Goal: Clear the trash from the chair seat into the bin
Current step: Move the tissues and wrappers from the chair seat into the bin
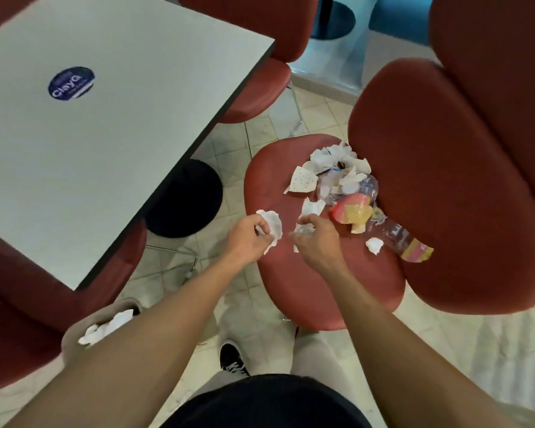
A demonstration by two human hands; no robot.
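A red chair seat (315, 288) carries a litter of trash: crumpled white tissues (334, 157), a dotted paper scrap (303, 179), a clear plastic wrapper with pink and yellow print (357, 211) and a small white paper ball (374, 244). My left hand (247, 239) is over the seat's left edge, shut on a crumpled white tissue (272, 225). My right hand (317, 239) is over the seat's middle, its fingers closed on a small crumpled clear-white scrap (303, 229). The beige bin (74, 329) stands on the floor at lower left, with white paper inside, partly hidden by my left forearm.
A grey table (112, 118) with a blue round sticker fills the upper left, on a black round base (186, 199). Red chairs surround it. The chair's red backrest (445, 180) rises right of the trash. My black shoe (232, 359) stands on the tiled floor.
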